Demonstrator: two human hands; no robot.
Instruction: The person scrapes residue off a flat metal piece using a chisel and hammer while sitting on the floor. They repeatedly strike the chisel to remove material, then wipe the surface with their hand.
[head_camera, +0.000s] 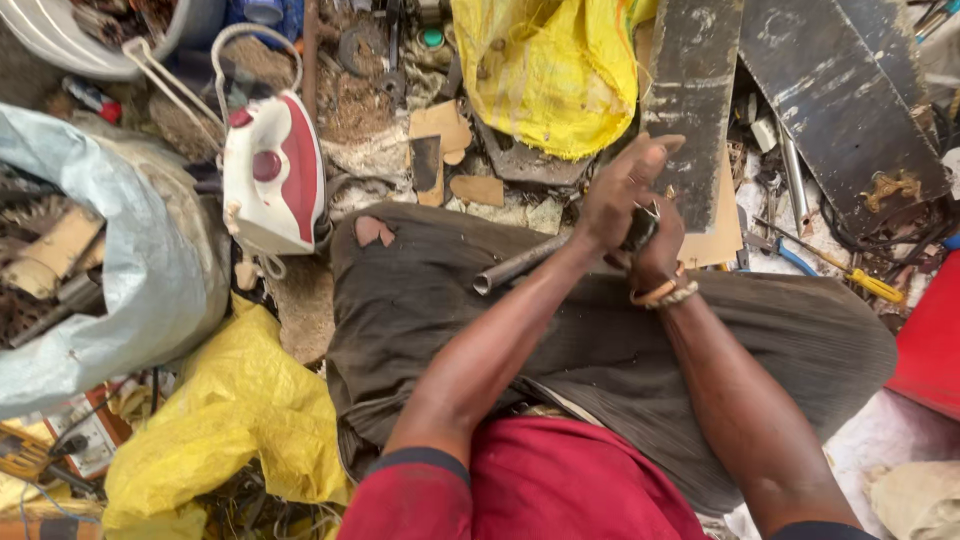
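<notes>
Head view: both hands meet over the lap, above dark trousers (480, 300). Left hand (622, 195) is curled shut around the upper end of a grey metal pipe (515, 268); right hand (655, 245) clamps a small dark fitting (641, 228) against that end. Pipe's long axis runs diagonally, open mouth pointing lower left, away from the hands. Judged rigid, fairly heavy, smooth and liable to slip; best gripped around the shaft near the hands. Clothes iron (272, 175) lies well apart
</notes>
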